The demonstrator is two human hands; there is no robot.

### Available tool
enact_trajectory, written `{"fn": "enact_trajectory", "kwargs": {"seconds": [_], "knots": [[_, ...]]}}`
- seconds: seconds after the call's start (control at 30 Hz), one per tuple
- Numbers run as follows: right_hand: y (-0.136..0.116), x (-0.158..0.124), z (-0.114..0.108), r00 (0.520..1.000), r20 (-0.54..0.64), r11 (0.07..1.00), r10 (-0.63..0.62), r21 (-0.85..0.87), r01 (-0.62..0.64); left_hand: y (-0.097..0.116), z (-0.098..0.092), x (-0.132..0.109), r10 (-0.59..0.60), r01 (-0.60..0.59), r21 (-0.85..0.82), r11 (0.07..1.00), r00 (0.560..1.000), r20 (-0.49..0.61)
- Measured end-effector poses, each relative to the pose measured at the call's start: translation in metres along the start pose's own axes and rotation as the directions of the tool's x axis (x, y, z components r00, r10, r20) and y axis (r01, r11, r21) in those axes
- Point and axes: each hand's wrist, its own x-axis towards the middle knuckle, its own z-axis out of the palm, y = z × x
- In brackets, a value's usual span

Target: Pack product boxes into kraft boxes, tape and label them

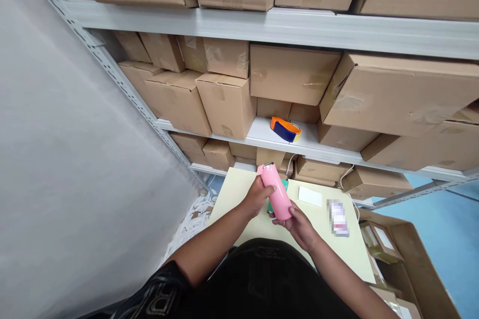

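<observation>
Two hands share one pink bottle [278,195], held tilted above the pale table [235,187], its metallic top end pointing away from the body. The left hand [258,196] wraps the upper part, thumb laid across the front; the right hand [299,227] cups the lower end, thumb pressed to the side and fingers curled beneath. A small pink piece [259,170] juts beside the top, perhaps a cap or loop, too small to tell. The step in hand looks like handling or examining the bottle; a move from this hold would call for the right hand to steady the base while the left eases its grip. Behind the bottle, partly hidden, is a green item [285,184]; farther right lie a white rectangular item [310,196] and a pixelated item [338,218]. Beyond, a shelf [261,130] bears an orange and navy band [285,132] near brown cartons [294,72].
</observation>
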Motion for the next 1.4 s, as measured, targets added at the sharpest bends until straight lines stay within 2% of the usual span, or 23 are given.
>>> {"fn": "enact_trajectory", "kwargs": {"seconds": [0.07, 0.1, 0.23, 0.33, 0.43, 0.53, 0.6, 0.7, 0.77, 0.87, 0.97, 1.03, 1.1, 1.17, 1.27, 1.4], "knots": [[-0.001, -0.003, 0.002, 0.995, 0.076, 0.996, 0.066, 0.049, -0.07, 0.001, 0.002, 0.0, -0.015, 0.02, -0.047, 0.999, 0.996, 0.093], [-0.001, -0.003, 0.004, 0.995, 0.079, 0.998, 0.056, 0.035, -0.059, 0.001, 0.003, -0.001, -0.01, 0.017, -0.058, 0.998, 0.993, 0.117], [0.004, -0.002, 0.005, 0.988, -0.078, 0.983, -0.132, -0.137, 0.12, -0.002, 0.005, -0.006, 0.042, -0.044, 0.02, 0.999, 0.995, 0.096], [0.006, 0.0, 0.003, 0.961, -0.171, 0.946, -0.218, -0.281, 0.165, -0.004, 0.005, -0.008, 0.048, -0.05, 0.066, 0.997, 0.998, 0.028], [0.004, 0.0, 0.001, 0.976, -0.153, 0.966, -0.152, -0.232, 0.114, -0.004, 0.004, -0.005, 0.015, -0.013, 0.088, 0.996, 1.0, -0.023], [0.0, -0.003, 0.003, 0.999, -0.033, 0.998, 0.005, -0.057, -0.007, -0.007, 0.006, -0.001, -0.012, 0.012, 0.074, 0.997, 1.0, 0.008], [0.0, -0.004, 0.005, 1.0, 0.002, 0.998, 0.026, -0.049, -0.026, -0.01, 0.01, 0.0, -0.008, 0.005, 0.069, 0.998, 0.999, 0.036], [0.006, -0.003, 0.005, 0.993, -0.073, 0.981, -0.094, -0.175, 0.08, -0.014, 0.016, -0.003, 0.009, -0.014, 0.111, 0.994, 0.999, 0.04], [0.011, -0.001, 0.002, 0.969, -0.153, 0.947, -0.194, -0.287, 0.144, -0.015, 0.018, -0.004, 0.027, -0.031, 0.135, 0.99, 0.999, 0.03], [0.015, 0.002, -0.003, 0.94, -0.212, 0.908, -0.267, -0.383, 0.171, -0.015, 0.016, -0.004, 0.036, -0.035, 0.13, 0.991, 0.999, -0.004], [0.012, 0.001, -0.004, 0.972, -0.162, 0.957, -0.169, -0.263, 0.122, -0.012, 0.012, 0.002, -0.007, 0.014, 0.11, 0.994, 0.998, -0.059], [0.008, -0.001, -0.003, 0.994, -0.094, 0.987, -0.058, -0.156, 0.043, -0.011, 0.012, 0.005, -0.043, 0.044, 0.052, 0.998, 0.999, -0.016], [0.006, -0.002, -0.003, 0.999, -0.044, 0.99, -0.019, -0.142, 0.013, -0.012, 0.013, 0.007, -0.055, 0.054, 0.006, 0.998, 0.997, 0.046], [0.008, -0.002, -0.004, 0.996, -0.04, 0.976, -0.075, -0.207, 0.066, -0.015, 0.013, 0.005, -0.035, 0.035, 0.007, 0.999, 0.999, 0.042], [0.018, 0.002, -0.008, 0.973, -0.114, 0.927, -0.199, -0.345, 0.149, -0.026, 0.014, -0.002, -0.001, 0.002, 0.029, 1.0, 1.0, -0.025], [0.031, 0.008, -0.014, 0.929, -0.236, 0.837, -0.285, -0.534, 0.122, -0.041, 0.013, -0.009, -0.005, 0.014, 0.065, 0.998, 0.99, -0.138]]}}
